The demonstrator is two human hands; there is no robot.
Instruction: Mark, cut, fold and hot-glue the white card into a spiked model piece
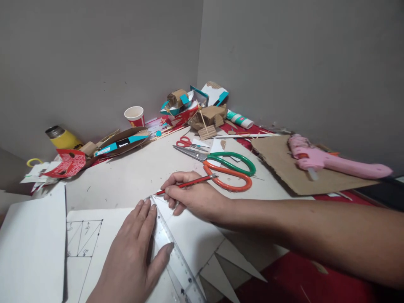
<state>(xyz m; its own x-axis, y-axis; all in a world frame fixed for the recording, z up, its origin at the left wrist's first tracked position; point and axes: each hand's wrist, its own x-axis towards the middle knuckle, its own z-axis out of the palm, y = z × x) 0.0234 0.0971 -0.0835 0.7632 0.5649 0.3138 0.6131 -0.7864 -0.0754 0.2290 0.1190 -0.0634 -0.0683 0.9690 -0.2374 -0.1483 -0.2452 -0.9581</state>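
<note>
My left hand [132, 252] lies flat on a white sheet [189, 231], its fingers spread and pressing down a clear plastic ruler [175, 256] that runs diagonally across the sheet. My right hand [192, 195] grips a red pencil [189, 183], whose tip touches the sheet at the ruler's far end, near my left fingertips. Left of my left hand the sheet shows a drawn grid of rectangles and diagonals [82, 239].
Large green-and-orange scissors [229, 168] and small red scissors [189, 144] lie just beyond my right hand. A pink glue gun [334, 162] rests on brown cardboard [293, 172] at right. Cardboard scraps, a paper cup [135, 116], a glue stick [240, 120] and a yellow flask [61, 136] crowd the back.
</note>
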